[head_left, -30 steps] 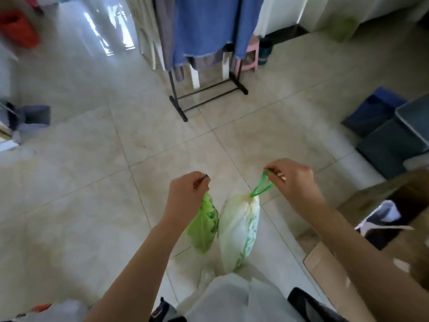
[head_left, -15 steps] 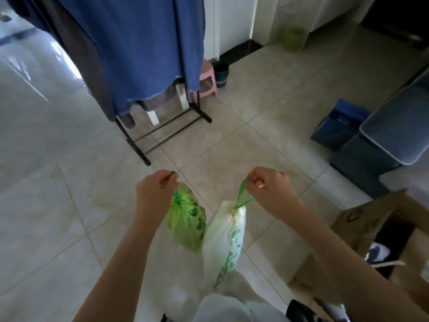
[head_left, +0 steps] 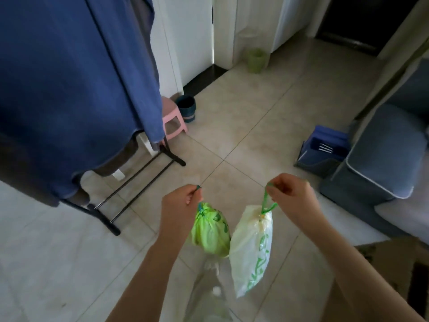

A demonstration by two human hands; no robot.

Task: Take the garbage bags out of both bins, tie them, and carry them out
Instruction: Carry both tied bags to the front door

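Observation:
Two tied garbage bags hang side by side above the tiled floor. My left hand [head_left: 180,206] grips the drawstring of the small green garbage bag [head_left: 211,231], which is bunched shut at the top. My right hand [head_left: 291,197] pinches the green drawstring loop of the longer white garbage bag [head_left: 253,249] with green print. The two bags touch each other. A green bin [head_left: 255,60] stands by the far wall and a dark blue bin [head_left: 186,108] stands beside a pink stool.
A clothes rack [head_left: 137,182] with a hanging blue cloth [head_left: 74,82] fills the left. The pink stool [head_left: 173,120] is behind it. A grey sofa [head_left: 383,156] and a blue box [head_left: 325,149] are on the right, a cardboard box [head_left: 394,275] at lower right.
The view has swung right and moved forward toward the rack and far wall. Both hands keep the bags hanging; the green bin and dark doorway have come closer.

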